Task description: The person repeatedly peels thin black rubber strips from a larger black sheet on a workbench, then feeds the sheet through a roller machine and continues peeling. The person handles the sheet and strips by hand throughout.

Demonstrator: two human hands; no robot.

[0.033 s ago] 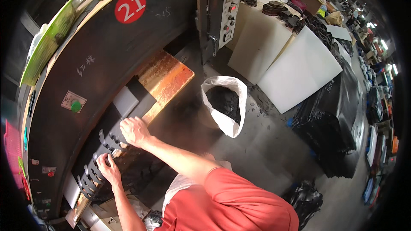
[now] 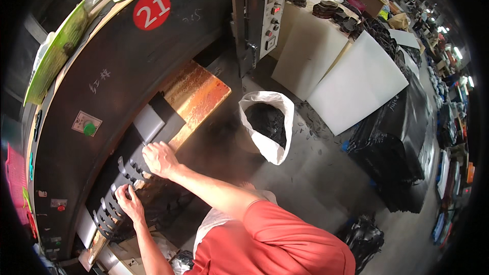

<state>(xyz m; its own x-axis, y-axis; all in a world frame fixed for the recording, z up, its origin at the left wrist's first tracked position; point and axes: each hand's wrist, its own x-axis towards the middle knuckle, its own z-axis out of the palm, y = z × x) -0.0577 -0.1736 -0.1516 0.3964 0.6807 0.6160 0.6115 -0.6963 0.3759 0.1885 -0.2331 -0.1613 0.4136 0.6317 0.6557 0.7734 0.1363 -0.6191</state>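
A black sheet (image 2: 169,114) lies along the machine's bed, its near part cut into a row of curved, comb-like strips (image 2: 107,216). My left hand (image 2: 130,203) is at the strips' edge, thumb and fingers bent around the black material. Farther along, my right hand (image 2: 161,160) rests on the sheet with its fingers curled and close together. Whatever sits under those fingers is hidden. Just beyond them lies a grey-white rectangular block (image 2: 148,123).
A worn orange-brown board (image 2: 199,91) sticks out past the sheet. On the floor stands a white sack (image 2: 277,153) of black scraps. White panels (image 2: 356,84) lean beside a black stack (image 2: 397,137) at right. The dark machine front (image 2: 114,56) carries a green button (image 2: 89,129).
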